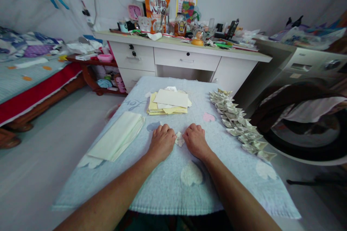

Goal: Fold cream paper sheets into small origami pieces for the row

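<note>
Between my hands is a small folded piece of paper, pale with faint markings, low over the cloth-covered table. My left hand grips its left side with curled fingers, and my right hand pinches the right side. Fingertips on both hands are partly hidden. Beyond them lies a stack of yellow and white paper sheets. Folded pale green sheets rest to the left. Along the right side run rows of several folded paper pieces with pointed tips.
A white desk stands behind the table, crowded with jars, a pink clock and an orange bag. At right is a front-loading washing machine with dark cloth hanging from its door. A bed is at left.
</note>
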`<action>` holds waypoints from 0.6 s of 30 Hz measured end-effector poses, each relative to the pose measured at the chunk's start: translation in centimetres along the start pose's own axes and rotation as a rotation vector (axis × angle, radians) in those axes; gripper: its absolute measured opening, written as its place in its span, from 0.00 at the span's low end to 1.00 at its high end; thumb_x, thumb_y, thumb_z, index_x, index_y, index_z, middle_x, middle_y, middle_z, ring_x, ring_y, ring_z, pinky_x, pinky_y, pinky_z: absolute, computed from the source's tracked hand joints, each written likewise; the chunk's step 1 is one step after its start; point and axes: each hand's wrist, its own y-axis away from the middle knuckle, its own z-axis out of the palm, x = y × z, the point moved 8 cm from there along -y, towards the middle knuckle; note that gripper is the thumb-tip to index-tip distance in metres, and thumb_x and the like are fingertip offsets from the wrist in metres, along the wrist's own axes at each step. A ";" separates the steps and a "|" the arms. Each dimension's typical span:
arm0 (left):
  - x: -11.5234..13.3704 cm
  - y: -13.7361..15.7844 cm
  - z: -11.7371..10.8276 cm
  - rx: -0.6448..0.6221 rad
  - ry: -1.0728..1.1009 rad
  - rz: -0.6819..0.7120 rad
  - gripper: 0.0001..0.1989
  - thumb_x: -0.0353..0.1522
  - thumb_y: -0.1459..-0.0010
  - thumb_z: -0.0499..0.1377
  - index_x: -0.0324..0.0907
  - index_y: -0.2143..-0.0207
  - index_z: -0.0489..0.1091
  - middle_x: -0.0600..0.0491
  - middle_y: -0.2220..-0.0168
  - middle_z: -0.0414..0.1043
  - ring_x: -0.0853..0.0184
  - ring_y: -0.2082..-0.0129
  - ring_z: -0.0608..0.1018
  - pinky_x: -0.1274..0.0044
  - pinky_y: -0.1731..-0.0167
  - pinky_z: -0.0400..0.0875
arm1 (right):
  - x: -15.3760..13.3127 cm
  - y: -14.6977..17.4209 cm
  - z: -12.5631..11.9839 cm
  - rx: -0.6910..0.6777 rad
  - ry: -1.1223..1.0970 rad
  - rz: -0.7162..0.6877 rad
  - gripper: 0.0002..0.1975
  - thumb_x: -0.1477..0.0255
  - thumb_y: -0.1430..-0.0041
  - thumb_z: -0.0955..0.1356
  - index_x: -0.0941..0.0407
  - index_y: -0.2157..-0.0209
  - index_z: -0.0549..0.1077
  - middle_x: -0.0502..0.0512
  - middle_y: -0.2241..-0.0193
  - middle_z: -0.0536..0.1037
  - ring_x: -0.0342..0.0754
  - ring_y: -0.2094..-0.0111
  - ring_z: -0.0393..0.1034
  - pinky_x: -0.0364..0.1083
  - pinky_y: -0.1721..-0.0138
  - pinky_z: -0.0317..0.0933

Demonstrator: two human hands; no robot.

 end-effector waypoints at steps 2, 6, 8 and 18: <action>0.0 0.0 0.0 -0.002 -0.008 -0.007 0.09 0.36 0.38 0.52 0.42 0.66 0.69 0.48 0.61 0.65 0.59 0.58 0.67 0.68 0.61 0.60 | 0.0 0.0 0.1 0.003 0.011 0.002 0.10 0.67 0.36 0.62 0.56 0.65 0.72 0.60 0.58 0.69 0.55 0.56 0.58 0.51 0.59 0.51; -0.2 0.0 0.1 0.003 -0.010 -0.022 0.09 0.36 0.38 0.52 0.42 0.66 0.69 0.48 0.61 0.65 0.59 0.58 0.66 0.68 0.60 0.60 | 0.0 -0.1 0.3 0.007 0.014 0.007 0.11 0.67 0.36 0.61 0.56 0.65 0.72 0.60 0.59 0.69 0.55 0.56 0.58 0.51 0.58 0.52; -0.2 0.0 0.0 0.014 -0.006 -0.026 0.09 0.36 0.38 0.53 0.42 0.66 0.69 0.48 0.61 0.65 0.58 0.58 0.66 0.68 0.60 0.61 | 0.1 -0.1 0.3 0.008 0.003 0.016 0.11 0.67 0.36 0.62 0.56 0.65 0.72 0.60 0.59 0.69 0.55 0.56 0.58 0.52 0.58 0.52; -0.5 0.0 -0.3 0.018 0.038 -0.077 0.08 0.36 0.40 0.54 0.43 0.68 0.70 0.48 0.61 0.65 0.58 0.58 0.66 0.67 0.61 0.61 | 0.3 0.0 0.0 0.061 -0.039 0.053 0.08 0.68 0.39 0.64 0.56 0.68 0.72 0.60 0.60 0.68 0.54 0.57 0.58 0.50 0.58 0.53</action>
